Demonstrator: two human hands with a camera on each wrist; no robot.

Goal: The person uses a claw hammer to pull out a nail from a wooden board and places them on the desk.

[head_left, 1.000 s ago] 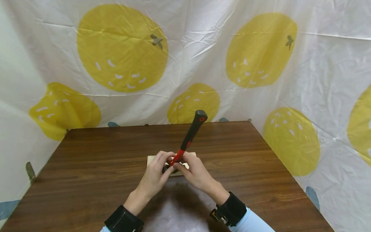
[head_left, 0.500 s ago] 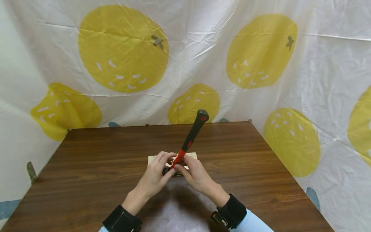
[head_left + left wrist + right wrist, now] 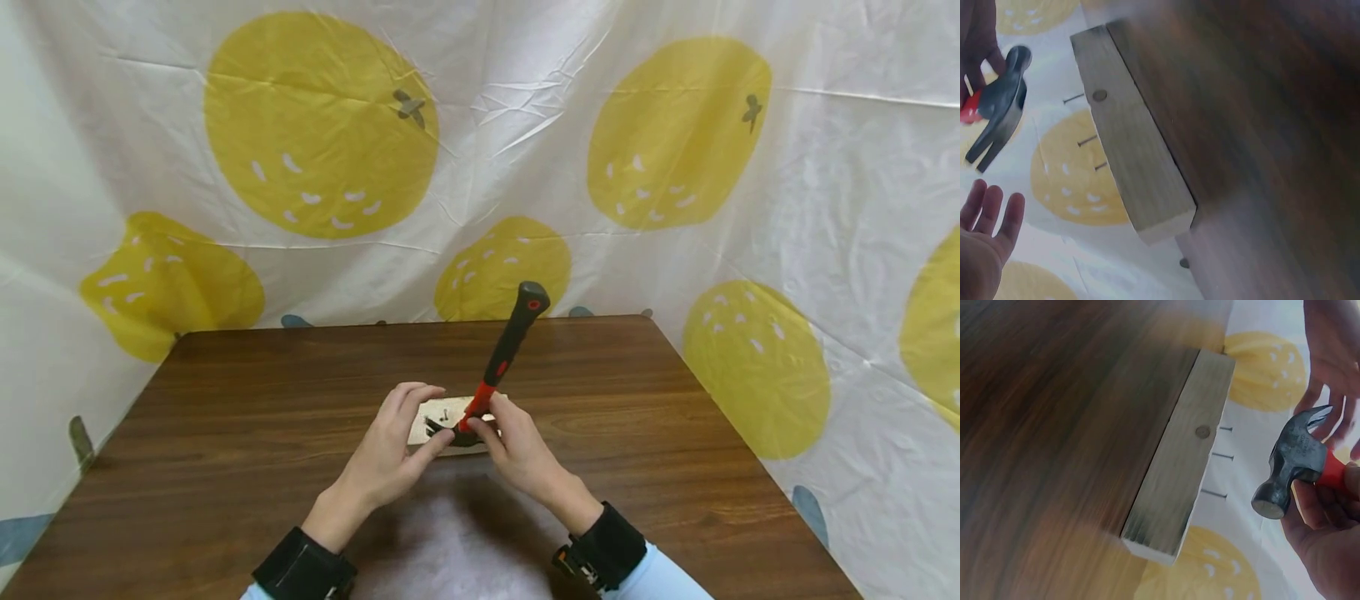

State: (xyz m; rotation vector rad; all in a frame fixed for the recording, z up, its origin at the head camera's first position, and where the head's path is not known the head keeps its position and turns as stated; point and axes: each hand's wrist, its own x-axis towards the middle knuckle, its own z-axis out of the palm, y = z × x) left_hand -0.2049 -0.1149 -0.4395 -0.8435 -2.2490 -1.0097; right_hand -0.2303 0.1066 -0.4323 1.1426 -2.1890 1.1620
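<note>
A claw hammer [image 3: 512,337] with a black-and-red handle is tilted over the wooden block, handle up and away, steel head [image 3: 1297,453] lowest. My right hand [image 3: 525,454] grips it by the red neck just above the head, thumb on the near side. My left hand [image 3: 382,450] is beside the claw [image 3: 994,140], fingers spread and apart from the hammer in the left wrist view; its thumb overlaps the claw in the head view. Three nails [image 3: 1215,493] stick out of the upper face of the pale block [image 3: 1132,137]. In both wrist views the hammer head is clear of the nails.
The block lies on a brown wood-grain table [image 3: 285,400]. Behind the table's far edge hangs a white curtain [image 3: 510,125] printed with yellow fruit. Black bands [image 3: 303,567] with cameras sit on both wrists, over light blue sleeves.
My left hand has moved left and its fingers have opened away from the hammer. The hammer has shifted right in my right hand, uncovering more of the block and nails.
</note>
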